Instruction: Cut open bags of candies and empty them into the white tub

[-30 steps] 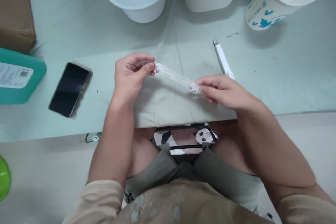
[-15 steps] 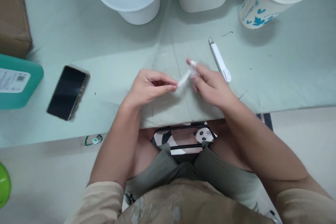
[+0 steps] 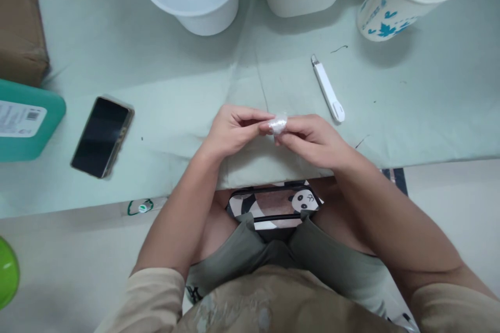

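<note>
A strip of clear, crinkled plastic [image 3: 278,124] is wound round the index finger of my right hand [image 3: 314,138]. That hand is closed, with its thumb just below the wrap. From the left, my left hand [image 3: 236,130] pinches at the plastic with thumb and fingertips, so the two hands meet just above the table's front edge. Exactly where the strip ends is hidden by the fingers. A white utility knife [image 3: 328,89] lies beyond my right hand, touched by neither hand.
On the green-covered table [image 3: 187,80], a phone [image 3: 102,137] and a teal container [image 3: 29,122] lie left, near a cardboard box [image 3: 21,26]. Along the back stand a white tub [image 3: 209,15], a white bin [image 3: 302,2] holding packets, and a tilted paper cup [image 3: 385,15].
The plastic strip, stretched between my hands before, is now wrapped round my right index finger. My hands have come together, the left moving right and the right index finger lowering.
</note>
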Action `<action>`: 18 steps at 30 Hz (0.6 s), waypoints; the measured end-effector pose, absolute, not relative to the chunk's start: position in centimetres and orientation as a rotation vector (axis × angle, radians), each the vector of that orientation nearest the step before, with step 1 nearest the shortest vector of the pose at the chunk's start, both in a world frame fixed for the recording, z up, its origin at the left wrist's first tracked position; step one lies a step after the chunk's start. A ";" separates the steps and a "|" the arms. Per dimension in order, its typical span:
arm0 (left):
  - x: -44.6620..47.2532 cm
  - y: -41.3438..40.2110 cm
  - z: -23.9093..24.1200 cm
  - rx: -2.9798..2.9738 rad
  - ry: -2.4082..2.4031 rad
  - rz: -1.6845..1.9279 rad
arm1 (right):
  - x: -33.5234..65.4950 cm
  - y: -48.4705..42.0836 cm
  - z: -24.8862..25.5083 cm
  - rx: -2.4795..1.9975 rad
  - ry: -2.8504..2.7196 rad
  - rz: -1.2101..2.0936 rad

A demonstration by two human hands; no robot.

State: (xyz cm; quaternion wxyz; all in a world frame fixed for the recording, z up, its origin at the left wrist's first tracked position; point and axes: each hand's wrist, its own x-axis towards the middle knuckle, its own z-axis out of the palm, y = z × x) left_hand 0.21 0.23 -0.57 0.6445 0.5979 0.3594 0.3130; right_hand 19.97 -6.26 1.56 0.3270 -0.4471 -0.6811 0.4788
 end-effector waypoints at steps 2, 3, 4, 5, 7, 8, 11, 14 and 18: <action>0.2 0.2 -0.5 1.319 0.838 0.696 | 19.9 -6.2 1.0 -1.157 -1.789 1.133; 0.2 0.2 -0.4 1.304 0.842 0.687 | 19.9 -6.2 0.8 -1.164 -1.797 1.073; 0.2 0.2 -0.4 1.296 0.846 0.679 | 19.9 -6.2 0.6 -1.178 -1.806 1.023; 0.3 0.2 -0.4 1.291 0.850 0.675 | 19.8 -6.2 0.5 -1.187 -1.816 0.988; 0.4 0.1 -0.4 1.283 0.869 0.679 | 19.7 -6.2 0.4 -1.169 -1.841 0.952; 0.5 0.1 -0.4 1.274 0.878 0.686 | 19.6 -6.3 0.3 -1.156 -1.851 0.945; 0.9 0.0 -0.5 1.216 0.874 0.716 | 19.3 -6.4 0.3 -1.179 -1.812 0.899; 1.2 0.0 -0.7 1.149 0.855 0.756 | 18.9 -6.4 0.2 -1.208 -1.680 0.848; 1.1 -0.1 -0.6 1.102 0.893 0.811 | 18.3 -6.4 -0.1 -1.230 -1.435 0.852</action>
